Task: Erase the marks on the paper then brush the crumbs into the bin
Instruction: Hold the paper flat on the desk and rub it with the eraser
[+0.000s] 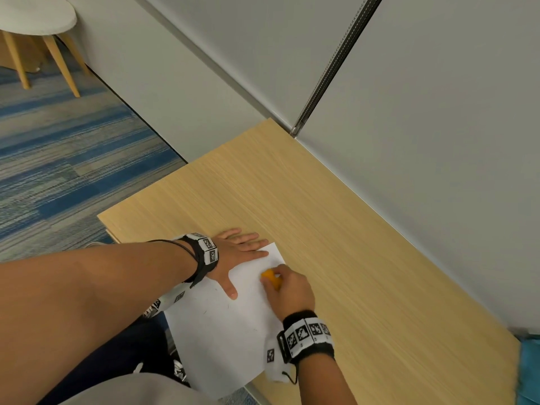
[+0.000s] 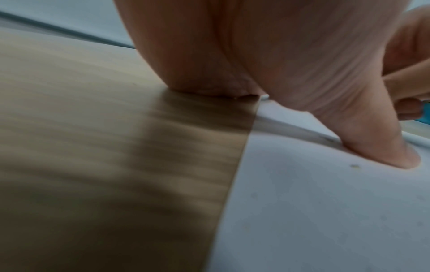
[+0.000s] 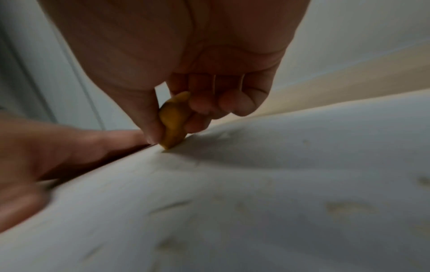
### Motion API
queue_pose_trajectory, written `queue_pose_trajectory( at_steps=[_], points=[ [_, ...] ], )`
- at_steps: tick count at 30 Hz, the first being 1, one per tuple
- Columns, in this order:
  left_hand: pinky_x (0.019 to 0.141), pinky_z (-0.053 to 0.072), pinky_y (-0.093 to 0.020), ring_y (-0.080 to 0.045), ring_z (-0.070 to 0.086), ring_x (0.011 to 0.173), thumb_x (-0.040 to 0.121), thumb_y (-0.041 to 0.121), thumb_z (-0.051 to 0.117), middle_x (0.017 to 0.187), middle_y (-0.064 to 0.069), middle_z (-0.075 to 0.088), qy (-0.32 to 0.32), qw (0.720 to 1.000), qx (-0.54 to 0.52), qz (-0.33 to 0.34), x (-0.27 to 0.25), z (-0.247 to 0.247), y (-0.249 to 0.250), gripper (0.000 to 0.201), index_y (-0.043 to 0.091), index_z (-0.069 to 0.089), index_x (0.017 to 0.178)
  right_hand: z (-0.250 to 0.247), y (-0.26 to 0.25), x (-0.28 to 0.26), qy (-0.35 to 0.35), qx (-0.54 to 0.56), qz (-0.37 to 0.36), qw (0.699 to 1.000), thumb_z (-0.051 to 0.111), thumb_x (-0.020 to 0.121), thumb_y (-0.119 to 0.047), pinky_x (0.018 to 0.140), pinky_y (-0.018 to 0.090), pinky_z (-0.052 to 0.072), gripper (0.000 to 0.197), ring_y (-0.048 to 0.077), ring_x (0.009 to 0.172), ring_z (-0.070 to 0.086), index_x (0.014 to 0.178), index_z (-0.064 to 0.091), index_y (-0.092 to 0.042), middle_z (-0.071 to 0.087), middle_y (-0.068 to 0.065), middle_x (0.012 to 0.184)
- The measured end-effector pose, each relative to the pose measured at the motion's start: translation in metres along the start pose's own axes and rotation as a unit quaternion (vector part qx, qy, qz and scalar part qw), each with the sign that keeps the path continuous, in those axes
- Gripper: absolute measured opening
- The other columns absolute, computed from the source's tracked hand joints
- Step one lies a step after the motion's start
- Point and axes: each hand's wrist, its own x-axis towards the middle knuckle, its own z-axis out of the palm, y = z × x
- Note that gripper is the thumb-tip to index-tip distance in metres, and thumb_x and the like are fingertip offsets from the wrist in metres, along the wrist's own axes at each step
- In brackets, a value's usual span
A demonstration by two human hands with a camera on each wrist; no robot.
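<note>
The white paper [image 1: 230, 325] lies on the near left part of the desk [image 1: 336, 229], its nearest corner hanging past the desk's front edge. A few faint dark marks [image 1: 208, 312] show on the sheet in the head view, and in the right wrist view pale crumbs [image 3: 344, 208] lie scattered over it, blurred. The orange eraser [image 1: 270, 277] is pinched between the thumb and curled fingers of the right hand [image 1: 289, 290], its lower tip touching the paper near the sheet's far corner. The left hand [image 1: 236, 252] lies flat with fingers spread and straight, straddling the paper's left edge: the thumb [image 2: 381, 147] presses on the sheet while the heel of the palm rests on bare wood just beside it. Both wrists carry black bands with black-and-white square markers.

The desk is light wood with a fine straight grain, and its far and right sides run against a plain grey partition wall [image 1: 438, 112] with a metal strip [image 1: 330, 68] running down it. Something teal [image 1: 530, 369] shows at the desk's near right corner; what it is cannot be told. To the left, the floor has blue and grey striped carpet [image 1: 64, 159], and a pale stool [image 1: 38, 21] with wooden legs stands at the far left.
</note>
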Motion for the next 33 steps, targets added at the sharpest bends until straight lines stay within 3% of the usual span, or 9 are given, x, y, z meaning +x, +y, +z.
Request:
queue_pose_trajectory(
  at_steps=[3, 7, 12, 14, 18, 23, 25, 29, 33],
  points=[
    [0.123, -0.022, -0.044, -0.008, -0.036, 0.149, 0.075, 0.079, 0.071, 0.163, 0.016, -0.037, 0.000, 1.000, 0.001, -0.001, 0.000, 0.000, 0.000, 0.130, 0.040, -0.016, 0.162, 0.002, -0.005, 0.001, 0.026, 0.008, -0.015, 1.000, 0.057, 0.093, -0.045, 0.072, 0.034, 0.054, 0.028, 0.018, 0.084, 0.064, 0.109, 0.064, -0.023, 0.071, -0.003, 0.097],
    [0.123, -0.022, -0.044, -0.008, -0.037, 0.148, 0.074, 0.081, 0.071, 0.163, 0.017, -0.038, 0.008, 1.000, 0.001, 0.002, 0.001, 0.002, -0.002, 0.130, 0.041, -0.016, 0.162, 0.011, -0.012, -0.014, -0.042, -0.030, -0.109, 0.993, 0.057, 0.091, -0.048, 0.077, 0.033, 0.053, 0.036, 0.017, 0.094, 0.065, 0.119, 0.063, -0.026, 0.069, -0.005, 0.106],
    [0.123, -0.022, -0.045, -0.008, -0.036, 0.149, 0.074, 0.079, 0.072, 0.164, 0.017, -0.036, 0.003, 1.000, -0.002, 0.002, 0.002, 0.002, -0.002, 0.130, 0.041, -0.015, 0.162, 0.000, 0.011, 0.012, 0.034, 0.032, -0.005, 0.999, 0.061, 0.092, -0.046, 0.067, 0.027, 0.045, 0.031, 0.015, 0.077, 0.060, 0.111, 0.065, -0.022, 0.070, -0.002, 0.094],
    [0.123, -0.022, -0.045, -0.007, -0.036, 0.148, 0.074, 0.080, 0.072, 0.163, 0.017, -0.037, 0.003, 1.000, 0.000, 0.000, 0.001, 0.002, -0.003, 0.130, 0.040, -0.015, 0.162, 0.009, 0.002, 0.003, 0.022, 0.044, -0.041, 0.998, 0.059, 0.093, -0.045, 0.067, 0.029, 0.046, 0.029, 0.015, 0.075, 0.059, 0.108, 0.064, -0.022, 0.068, -0.003, 0.090],
    [0.122, -0.023, -0.043, -0.006, -0.039, 0.145, 0.074, 0.082, 0.069, 0.161, 0.017, -0.039, 0.005, 1.000, 0.003, 0.001, 0.002, 0.003, -0.003, 0.130, 0.041, -0.017, 0.161, 0.022, -0.005, -0.016, -0.052, 0.009, -0.127, 0.991, 0.057, 0.090, -0.052, 0.076, 0.029, 0.050, 0.038, 0.014, 0.089, 0.063, 0.118, 0.064, -0.027, 0.070, -0.006, 0.102],
    [0.121, -0.024, -0.043, -0.004, -0.039, 0.144, 0.073, 0.080, 0.072, 0.161, 0.019, -0.038, 0.007, 1.000, -0.008, -0.001, 0.003, 0.003, -0.003, 0.131, 0.041, -0.016, 0.162, 0.001, 0.014, 0.013, 0.050, 0.060, 0.008, 0.997, 0.064, 0.091, -0.045, 0.067, 0.026, 0.043, 0.030, 0.018, 0.081, 0.064, 0.110, 0.066, -0.022, 0.070, -0.003, 0.097],
    [0.122, -0.024, -0.043, -0.005, -0.039, 0.145, 0.074, 0.080, 0.071, 0.161, 0.019, -0.039, 0.005, 1.000, -0.006, -0.003, 0.002, 0.003, -0.004, 0.130, 0.040, -0.016, 0.162, 0.007, 0.004, 0.008, 0.042, 0.052, -0.014, 0.998, 0.061, 0.092, -0.046, 0.067, 0.027, 0.046, 0.030, 0.018, 0.082, 0.064, 0.111, 0.065, -0.023, 0.069, -0.005, 0.094],
    [0.122, -0.024, -0.043, -0.007, -0.038, 0.147, 0.075, 0.083, 0.068, 0.162, 0.017, -0.039, 0.005, 1.000, 0.003, 0.001, 0.000, 0.002, -0.002, 0.129, 0.039, -0.018, 0.162, 0.020, -0.013, -0.019, -0.050, -0.016, -0.123, 0.991, 0.055, 0.092, -0.053, 0.075, 0.029, 0.049, 0.039, 0.015, 0.093, 0.064, 0.121, 0.061, -0.029, 0.069, -0.007, 0.105],
    [0.123, -0.023, -0.044, -0.006, -0.038, 0.146, 0.075, 0.080, 0.070, 0.162, 0.017, -0.038, 0.003, 1.000, -0.001, -0.004, 0.002, 0.002, -0.001, 0.129, 0.040, -0.016, 0.162, 0.007, 0.007, 0.000, 0.006, 0.040, -0.040, 0.998, 0.060, 0.091, -0.053, 0.069, 0.026, 0.047, 0.035, 0.012, 0.083, 0.063, 0.116, 0.065, -0.029, 0.071, -0.007, 0.102]
  ],
)
